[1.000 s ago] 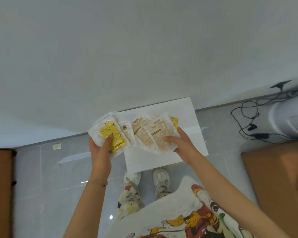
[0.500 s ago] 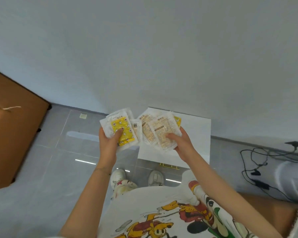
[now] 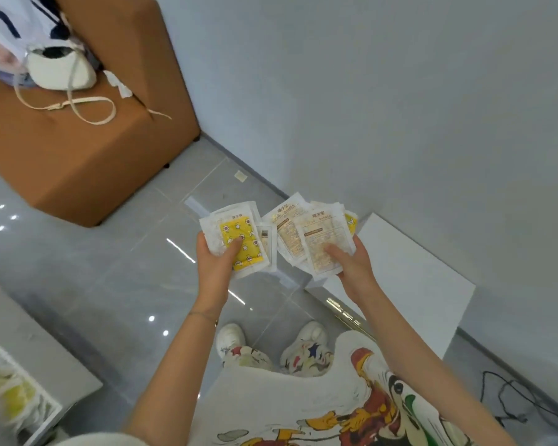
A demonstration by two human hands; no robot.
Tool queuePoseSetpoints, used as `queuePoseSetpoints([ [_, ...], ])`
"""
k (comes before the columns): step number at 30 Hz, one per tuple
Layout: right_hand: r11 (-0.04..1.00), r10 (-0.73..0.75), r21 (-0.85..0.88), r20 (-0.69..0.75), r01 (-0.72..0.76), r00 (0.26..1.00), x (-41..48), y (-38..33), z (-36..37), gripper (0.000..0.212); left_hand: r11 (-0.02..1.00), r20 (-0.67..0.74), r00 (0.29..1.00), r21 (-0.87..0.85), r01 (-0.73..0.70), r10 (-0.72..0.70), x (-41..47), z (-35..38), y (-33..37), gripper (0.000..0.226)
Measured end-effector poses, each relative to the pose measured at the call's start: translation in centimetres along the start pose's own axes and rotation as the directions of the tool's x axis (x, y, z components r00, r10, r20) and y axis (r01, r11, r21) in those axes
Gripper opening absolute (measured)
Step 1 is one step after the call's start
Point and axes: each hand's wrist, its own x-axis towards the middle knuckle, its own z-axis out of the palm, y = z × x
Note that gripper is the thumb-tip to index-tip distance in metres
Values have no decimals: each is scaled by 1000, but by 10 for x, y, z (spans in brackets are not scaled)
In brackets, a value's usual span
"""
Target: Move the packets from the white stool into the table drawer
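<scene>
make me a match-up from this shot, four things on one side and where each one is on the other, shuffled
Things:
1. yellow packet
2. tan packets
3. white bag
4. stool

Places:
A. on the brown box
B. in the right hand
C. on the floor by the wall
D. in the left hand

Pairs: 1-D, 2-B, 3-A, 4-C

The left hand and right hand each grip a fan of packets above the floor.
</scene>
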Motion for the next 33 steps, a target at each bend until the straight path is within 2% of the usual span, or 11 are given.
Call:
queuePoseSetpoints([
  [3,1000,12,-27,20,-12,1000,-6,10,57,47,998,-68,998,-62,0,-4,1,-58,9,40],
  [11,994,38,-111,198,-16,979,-28,32,191,46,974,-249,967,-227,-4,-54,3,-192,24,47],
  [17,977,76,-212,325,-6,943,-40,38,279,44,945,-390,917,-323,-51,-84,2,-271,36,52],
  [33,893,216,-446,536,57,816,-23,62,469,43,853,-636,757,-469,-228,-147,25,-395,38,42],
])
